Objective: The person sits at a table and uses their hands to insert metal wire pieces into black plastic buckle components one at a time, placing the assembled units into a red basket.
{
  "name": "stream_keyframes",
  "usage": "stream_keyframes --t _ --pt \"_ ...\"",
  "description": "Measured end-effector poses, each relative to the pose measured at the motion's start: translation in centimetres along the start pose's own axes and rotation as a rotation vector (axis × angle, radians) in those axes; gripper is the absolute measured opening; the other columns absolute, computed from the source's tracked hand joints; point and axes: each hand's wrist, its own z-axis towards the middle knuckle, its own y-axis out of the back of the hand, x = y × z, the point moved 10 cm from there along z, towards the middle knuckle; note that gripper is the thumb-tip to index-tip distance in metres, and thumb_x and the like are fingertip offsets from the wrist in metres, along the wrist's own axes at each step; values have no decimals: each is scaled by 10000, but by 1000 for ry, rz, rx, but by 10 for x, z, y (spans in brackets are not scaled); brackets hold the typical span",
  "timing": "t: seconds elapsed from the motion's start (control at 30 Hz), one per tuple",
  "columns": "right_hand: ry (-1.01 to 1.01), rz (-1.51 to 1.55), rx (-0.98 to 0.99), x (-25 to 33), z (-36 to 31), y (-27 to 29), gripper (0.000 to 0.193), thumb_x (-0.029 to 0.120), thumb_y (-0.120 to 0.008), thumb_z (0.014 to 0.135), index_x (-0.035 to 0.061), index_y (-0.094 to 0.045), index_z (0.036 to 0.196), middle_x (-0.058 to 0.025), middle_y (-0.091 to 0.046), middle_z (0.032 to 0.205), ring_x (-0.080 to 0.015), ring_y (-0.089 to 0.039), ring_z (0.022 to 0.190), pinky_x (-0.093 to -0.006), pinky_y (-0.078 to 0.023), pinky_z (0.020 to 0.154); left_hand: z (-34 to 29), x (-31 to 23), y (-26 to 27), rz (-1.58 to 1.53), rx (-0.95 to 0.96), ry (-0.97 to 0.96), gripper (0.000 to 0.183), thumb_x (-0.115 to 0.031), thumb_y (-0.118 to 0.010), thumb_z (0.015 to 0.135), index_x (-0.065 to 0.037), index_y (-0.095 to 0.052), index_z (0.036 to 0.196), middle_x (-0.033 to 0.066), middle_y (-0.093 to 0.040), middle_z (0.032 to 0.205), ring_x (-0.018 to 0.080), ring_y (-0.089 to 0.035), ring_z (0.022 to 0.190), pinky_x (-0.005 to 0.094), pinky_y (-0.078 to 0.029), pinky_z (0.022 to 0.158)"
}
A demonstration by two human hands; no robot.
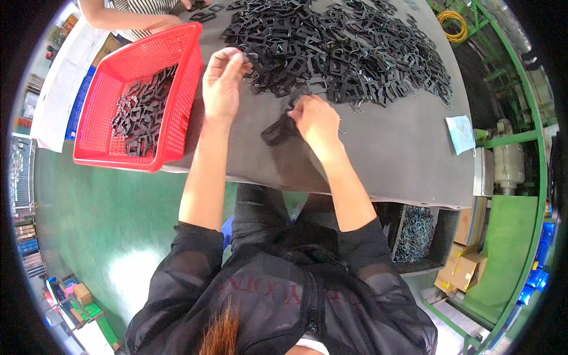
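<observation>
A big heap of black buckle-like plastic pieces (331,53), many with thin metal wire hooks, covers the far part of the grey table (390,160). My left hand (222,86) is raised at the heap's left edge, thumb and fingers pinched together; what lies between the fingertips is too small to make out. At the heap's near edge, my right hand (316,121) has its fingers curled on a black buckle-like piece (293,109), partly hidden by the fingers. Just left of it, a few more black pieces (275,131) lie on the table.
A red perforated basket (192,100), with black pieces inside, stands at the table's left. Behind it are another person's arms (127,19). A light blue face mask (460,134) lies at the right edge. Below the table, a dark bin (441,239) contains wire hooks (414,234).
</observation>
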Motion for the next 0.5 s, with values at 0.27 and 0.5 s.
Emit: stream_keyframes --t 0.27,0.5 --pt "-108 46 -27 -36 8 34 132 178 -672 742 74 -612 794 -105 -623 862 -307 -615 819 -402 -487 689 -21 5 -28 990 459 -91 89 -5 -596 796 -5 -598 885 86 -609 806 169 -595 794 291 -467 715" --pt "-149 -5 -1 -47 38 18 170 261 -676 752 100 -670 806 -108 -629 894 -310 -615 853 -414 -489 729 -9 -28 -10 798 161 -223 76 7 -575 825 -14 -604 893 56 -610 830 163 -595 789 268 -464 717"
